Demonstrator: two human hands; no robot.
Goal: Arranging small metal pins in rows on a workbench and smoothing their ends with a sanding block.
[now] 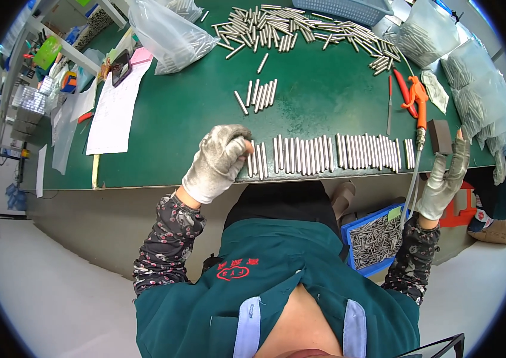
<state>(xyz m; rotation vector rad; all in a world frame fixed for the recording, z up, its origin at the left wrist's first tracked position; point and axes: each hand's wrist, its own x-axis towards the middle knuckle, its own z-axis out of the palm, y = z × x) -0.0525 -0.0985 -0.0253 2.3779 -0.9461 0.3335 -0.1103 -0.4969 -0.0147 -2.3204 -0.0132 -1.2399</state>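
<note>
Along the bench's front edge runs a row of slim metal pins (303, 155), standing side by side in groups. My left hand (218, 160), in a worn white glove with bare fingertips, is curled at the row's left end, touching or just beside the leftmost pins (257, 160). Its fingers are bent inward, and whatever they hold is hidden. To the right, my right hand (448, 179), gloved the same way, is raised at the edge beside a dark brown block (441, 137). Its fingers stretch upward, thumb apart, with nothing visible in them.
A loose pile of pins (277, 27) lies at the back, with a small group (260, 95) nearer. An orange air gun (419, 98), red-handled pliers (404, 89) and a thin file (389, 104) lie right. Bags of pins (474, 83) line the right; below is a blue bin (375, 241).
</note>
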